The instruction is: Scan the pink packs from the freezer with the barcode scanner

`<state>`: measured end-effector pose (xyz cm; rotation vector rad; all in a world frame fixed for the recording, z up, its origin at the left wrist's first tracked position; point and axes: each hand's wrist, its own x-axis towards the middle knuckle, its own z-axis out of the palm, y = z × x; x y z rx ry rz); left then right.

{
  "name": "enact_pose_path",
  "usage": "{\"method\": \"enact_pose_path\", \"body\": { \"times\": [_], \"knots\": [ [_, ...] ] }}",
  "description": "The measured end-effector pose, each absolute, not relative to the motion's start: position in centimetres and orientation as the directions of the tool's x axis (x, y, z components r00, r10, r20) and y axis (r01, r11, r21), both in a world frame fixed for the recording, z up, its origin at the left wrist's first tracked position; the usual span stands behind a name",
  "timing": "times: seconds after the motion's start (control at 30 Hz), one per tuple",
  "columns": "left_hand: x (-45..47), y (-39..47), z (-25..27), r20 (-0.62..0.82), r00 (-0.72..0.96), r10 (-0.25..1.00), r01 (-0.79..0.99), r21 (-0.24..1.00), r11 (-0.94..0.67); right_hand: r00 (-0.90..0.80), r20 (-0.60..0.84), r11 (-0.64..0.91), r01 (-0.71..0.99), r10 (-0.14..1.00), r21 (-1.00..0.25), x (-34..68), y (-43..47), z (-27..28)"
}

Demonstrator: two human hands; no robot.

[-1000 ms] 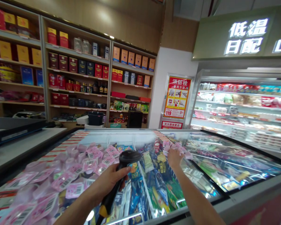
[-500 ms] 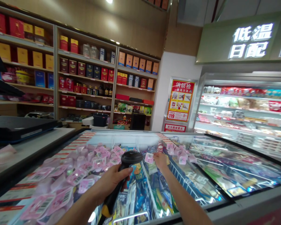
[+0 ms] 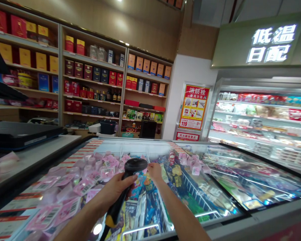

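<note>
Many pink barcode-tagged packs [image 3: 85, 184] lay heaped at the left on the display freezer [image 3: 266, 209], overlapping so loosely that a bump could have set some sliding. The left hand [image 3: 117, 189] had its fingers wrapped round a black handheld barcode scanner [image 3: 135, 164], its head just beside the curled right hand [image 3: 155, 172], which a careless twist might have knocked; I couldn't tell whether those fingers pinched anything. Farther right sat a smaller pink cluster [image 3: 196, 168], which a wide arm swing could have scattered.

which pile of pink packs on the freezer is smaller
The right-side pile, off to the right of the right hand: only a few packs, while the left-side pile, left of the scanner, has many more.
</note>
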<state>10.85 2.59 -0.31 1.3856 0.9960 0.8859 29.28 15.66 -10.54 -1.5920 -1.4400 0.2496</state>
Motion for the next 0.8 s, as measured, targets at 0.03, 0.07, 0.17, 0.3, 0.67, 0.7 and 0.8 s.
{"method": "enact_pose_path", "body": {
  "times": [0.03,0.07,0.17,0.3,0.67,0.7,0.8],
  "knots": [
    [10.9,2.4,-0.1,-0.034,0.358,0.933,0.069,0.998,0.010,0.285,0.421,0.127,0.682,0.861,-0.721,28.7,15.8,-10.4],
    [11.0,2.2,0.0,-0.031,0.362,0.932,0.069,0.998,0.006,0.281,0.424,0.121,0.697,0.861,-0.707,28.2,15.9,-10.4],
    [11.4,2.0,0.4,-0.045,0.363,0.931,0.070,0.997,0.021,0.241,0.465,0.171,0.711,0.852,-0.682,28.1,15.9,-10.3],
    [12.3,2.1,0.3,-0.069,0.354,0.933,0.095,0.995,0.037,0.319,0.528,0.195,0.684,0.787,-0.703,32.9,14.8,-10.2],
    [16.6,2.8,-0.1,-0.095,0.438,0.894,0.071,0.995,0.071,0.662,0.536,-0.427,0.749,0.524,-0.507,49.3,9.3,-9.7],
    [16.9,2.7,0.0,-0.096,0.446,0.890,0.081,0.994,0.067,0.665,0.508,-0.449,0.746,0.548,-0.492,49.5,9.2,-9.8],
    [18.0,2.7,0.3,-0.103,0.476,0.874,0.111,0.992,0.056,0.650,0.462,-0.457,0.756,0.603,-0.468,49.7,9.0,-10.1]
  ]
}}
